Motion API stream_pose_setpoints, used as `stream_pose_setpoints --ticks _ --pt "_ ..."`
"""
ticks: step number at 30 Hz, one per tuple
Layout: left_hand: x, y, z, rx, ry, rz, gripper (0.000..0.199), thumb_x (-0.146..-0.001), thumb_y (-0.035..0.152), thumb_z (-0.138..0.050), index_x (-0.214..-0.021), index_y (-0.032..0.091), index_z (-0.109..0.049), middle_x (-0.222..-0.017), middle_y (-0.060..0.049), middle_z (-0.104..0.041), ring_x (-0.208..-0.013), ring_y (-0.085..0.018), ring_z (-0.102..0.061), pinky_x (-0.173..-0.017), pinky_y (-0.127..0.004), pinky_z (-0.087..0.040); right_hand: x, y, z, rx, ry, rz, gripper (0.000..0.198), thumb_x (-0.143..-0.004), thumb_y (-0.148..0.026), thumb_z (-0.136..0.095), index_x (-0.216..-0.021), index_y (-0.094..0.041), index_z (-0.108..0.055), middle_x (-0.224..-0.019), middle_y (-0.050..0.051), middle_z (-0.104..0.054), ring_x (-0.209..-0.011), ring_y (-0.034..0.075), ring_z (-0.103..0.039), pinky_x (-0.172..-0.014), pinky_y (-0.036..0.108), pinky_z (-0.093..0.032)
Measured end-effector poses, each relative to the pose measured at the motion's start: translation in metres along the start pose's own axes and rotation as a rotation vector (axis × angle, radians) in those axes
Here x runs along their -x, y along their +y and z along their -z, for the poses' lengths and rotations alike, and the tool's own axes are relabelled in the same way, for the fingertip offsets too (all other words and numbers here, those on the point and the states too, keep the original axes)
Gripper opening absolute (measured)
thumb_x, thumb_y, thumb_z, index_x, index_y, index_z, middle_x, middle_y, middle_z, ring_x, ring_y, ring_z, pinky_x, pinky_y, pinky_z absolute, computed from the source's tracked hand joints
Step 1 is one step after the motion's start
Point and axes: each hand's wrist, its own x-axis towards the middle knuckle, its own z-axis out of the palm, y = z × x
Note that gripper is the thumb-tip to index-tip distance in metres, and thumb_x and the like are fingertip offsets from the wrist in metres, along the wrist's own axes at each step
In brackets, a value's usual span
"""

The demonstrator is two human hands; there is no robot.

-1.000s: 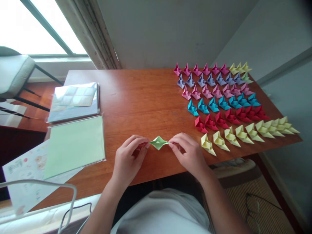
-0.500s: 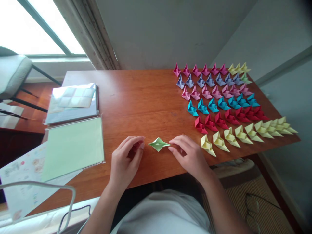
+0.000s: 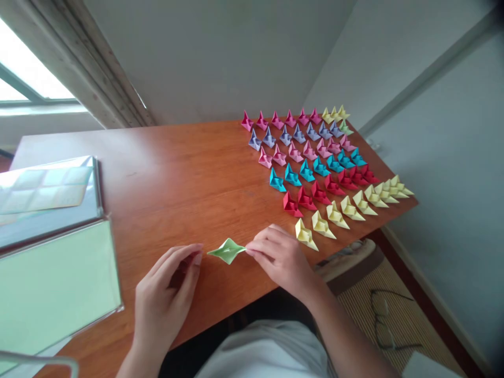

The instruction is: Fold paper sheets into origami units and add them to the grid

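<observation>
A small light green folded paper boat (image 3: 227, 251) lies near the front edge of the wooden table, its two points facing left and right. Thumb and fingers of my right hand (image 3: 277, 257) pinch its right point. Just off the left point is my left hand (image 3: 167, 291), its fingers curled and the thumb tip close to the index fingertip. Nothing shows between them, and a narrow gap separates them from the paper. Closest to my right hand among the finished boats is a pale yellow paper boat (image 3: 305, 234).
Rows of folded boats stand on the right half of the table (image 3: 169, 184): magenta, purple, pink, blue boats (image 3: 292, 175), red boats (image 3: 291, 203) and yellow. A packet of green paper (image 3: 59, 283) and a glossy packet (image 3: 47, 194) lie left. Glasses (image 3: 381, 320) rest on a woven seat.
My view has swung to the right, so the table and boats appear further left. My right fingers now close on the green boat's right point. The left hand remains beside the other point.
</observation>
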Motion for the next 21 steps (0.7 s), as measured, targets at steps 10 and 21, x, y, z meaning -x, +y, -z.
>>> stream_pose_setpoints --ticks 10,21 --pt "-0.005 -0.002 0.002 -0.123 -0.003 -0.104 0.015 -0.092 0.036 -0.062 -0.098 0.025 -0.070 -0.095 0.000 -0.074 -0.080 -0.014 -0.071 -0.075 -0.020 -0.055 -0.010 0.065 0.129 0.174 0.637 -0.188 0.003 -0.083 -0.023 -0.077 -0.085 -0.022 -0.079 -0.085 0.005 -0.074 -0.080 0.019 -0.070 -0.071 0.036 -0.055" --pt "-0.005 -0.004 0.002 -0.228 0.028 -0.139 0.017 -0.093 0.038 -0.058 -0.095 0.028 -0.072 -0.092 0.001 -0.077 -0.076 -0.015 -0.074 -0.073 -0.020 -0.058 -0.107 0.267 0.299 0.504 0.922 -0.696 0.029 -0.065 -0.021 -0.072 -0.068 0.007 -0.074 -0.083 0.028 -0.074 -0.067 0.015 -0.070 -0.060 0.034 -0.039"
